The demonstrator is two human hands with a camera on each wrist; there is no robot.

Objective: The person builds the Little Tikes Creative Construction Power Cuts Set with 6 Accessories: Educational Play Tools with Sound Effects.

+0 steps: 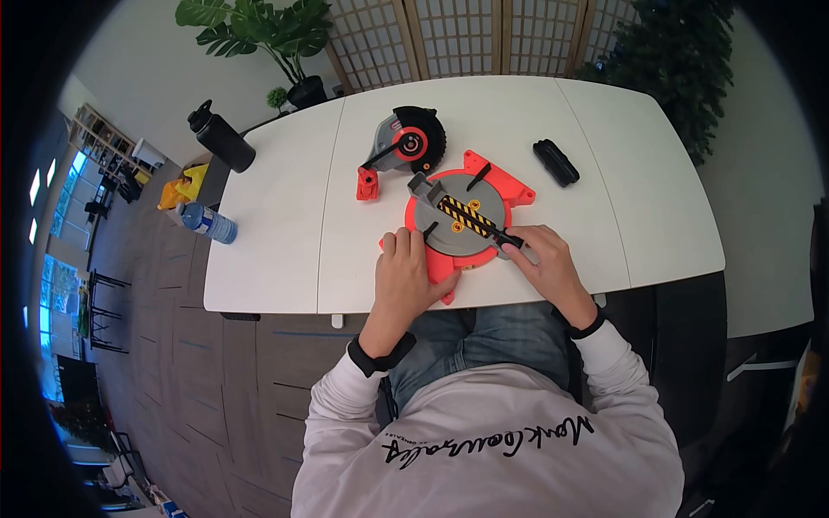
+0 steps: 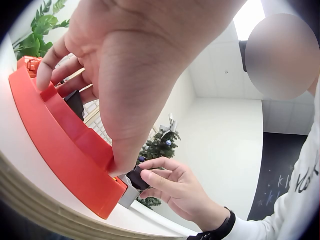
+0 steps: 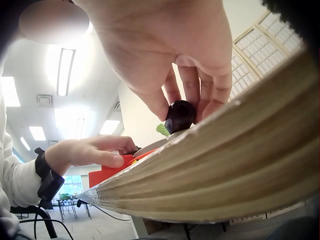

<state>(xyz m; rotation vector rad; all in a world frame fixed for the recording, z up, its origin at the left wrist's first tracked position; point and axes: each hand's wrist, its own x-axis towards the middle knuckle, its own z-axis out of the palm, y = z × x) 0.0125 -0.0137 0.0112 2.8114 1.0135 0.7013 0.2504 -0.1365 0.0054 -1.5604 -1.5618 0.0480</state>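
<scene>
A toy miter saw base [image 1: 443,266] with a red body lies near the table's front edge. Its round grey turntable [image 1: 494,200] carries a slot strip with yellow and black stripes. My left hand [image 1: 403,273] holds the red base at its left front, fingers over the upper edge and thumb [image 2: 122,155] at the front. With my right hand [image 1: 546,262] I pinch the black handle [image 3: 180,116] at the turntable's front between thumb and fingers. The toy saw head [image 1: 409,142], grey with a black blade and red hub, lies just behind the base.
A black case [image 1: 556,163] lies to the right on the white table [image 1: 268,276]. At the left edge are a black bottle [image 1: 222,138] and a clear water bottle [image 1: 207,223]. A potted plant [image 1: 307,91] and a lattice screen [image 1: 458,43] stand beyond the table.
</scene>
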